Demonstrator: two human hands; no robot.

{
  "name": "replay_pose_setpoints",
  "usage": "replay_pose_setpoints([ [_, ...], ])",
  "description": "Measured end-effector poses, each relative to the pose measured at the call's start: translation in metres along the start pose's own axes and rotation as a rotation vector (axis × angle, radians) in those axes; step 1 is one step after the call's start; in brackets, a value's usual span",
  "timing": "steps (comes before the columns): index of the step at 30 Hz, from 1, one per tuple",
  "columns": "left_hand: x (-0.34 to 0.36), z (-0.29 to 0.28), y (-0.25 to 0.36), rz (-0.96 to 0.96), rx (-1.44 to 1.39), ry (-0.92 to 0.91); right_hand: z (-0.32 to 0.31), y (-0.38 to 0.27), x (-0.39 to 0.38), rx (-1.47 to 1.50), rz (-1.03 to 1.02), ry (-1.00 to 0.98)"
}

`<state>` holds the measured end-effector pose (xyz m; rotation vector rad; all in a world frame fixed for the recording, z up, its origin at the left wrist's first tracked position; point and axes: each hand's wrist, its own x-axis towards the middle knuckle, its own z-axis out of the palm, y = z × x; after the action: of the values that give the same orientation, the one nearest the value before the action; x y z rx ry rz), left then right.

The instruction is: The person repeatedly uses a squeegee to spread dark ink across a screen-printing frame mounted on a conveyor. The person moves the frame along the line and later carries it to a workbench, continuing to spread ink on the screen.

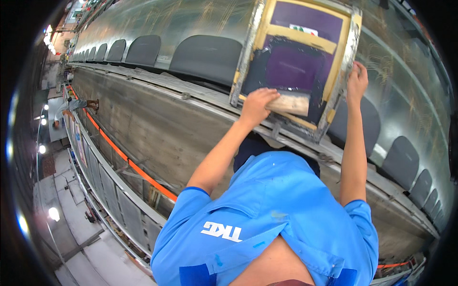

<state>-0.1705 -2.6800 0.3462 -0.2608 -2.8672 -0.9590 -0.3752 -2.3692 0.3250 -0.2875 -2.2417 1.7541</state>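
A screen-printing frame (246, 53) with a purple mesh (292, 64) and yellow tape along its inner edges lies on the long table in front of me. Dark ink borders the middle of the mesh. My left hand (257, 106) is closed on one end of a wooden-handled squeegee (292, 104), which lies across the near end of the mesh. The squeegee's blade is hidden. At the frame's right side rail, my right hand (357, 82) has its fingers bent around the edge.
Dark grey rounded fabric pieces (206, 58) lie in a row along the shiny table (210, 19), on both sides of the frame. A metal rail (191, 97) edges the table. Behind at left run an orange rail (124, 155) and another table; a person (78, 105) stands farther off.
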Motion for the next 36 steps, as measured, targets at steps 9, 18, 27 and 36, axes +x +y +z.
replay_pose_setpoints([
  [9,0.000,-0.148,-0.196,-0.101,0.107,-0.127,0.240,-0.016,-0.067,-0.065,-0.058,0.088],
  [18,-0.007,-0.191,-0.256,-0.058,0.130,-0.127,0.305,-0.036,-0.105,-0.050,0.074,0.038],
  [27,-0.052,-0.211,-0.278,0.026,0.202,-0.198,0.327,-0.021,-0.111,-0.185,0.118,0.054],
  [36,0.003,-0.188,-0.303,0.214,0.260,-0.160,0.322,-0.029,-0.112,-0.340,0.249,-0.012],
])
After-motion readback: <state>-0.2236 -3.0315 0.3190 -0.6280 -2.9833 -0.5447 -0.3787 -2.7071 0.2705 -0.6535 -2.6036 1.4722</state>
